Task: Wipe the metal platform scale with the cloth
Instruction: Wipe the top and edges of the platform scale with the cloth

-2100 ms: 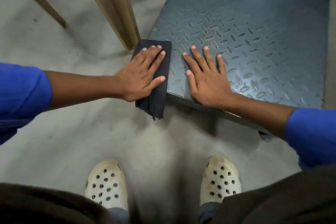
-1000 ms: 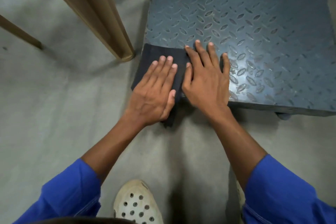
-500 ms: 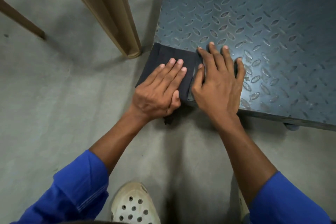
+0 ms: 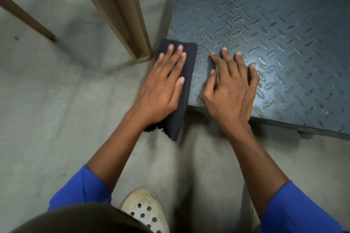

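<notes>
The dark grey bumpy metal platform scale [image 4: 265, 34] fills the upper right of the frame. The folded black cloth [image 4: 189, 62] lies on its near left corner, mid-frame, with one end hanging off the edge. The left hand [image 4: 162, 89] lies flat on the cloth, fingers straight and close together, pressing down. The right hand [image 4: 231, 89] rests just beside it on bare metal, fingers spread. To wipe well, I think the left hand should push the cloth hard across the bumps, row by row, keeping it flat. A tan wooden leg [image 4: 121, 15] stands just left of the cloth.
</notes>
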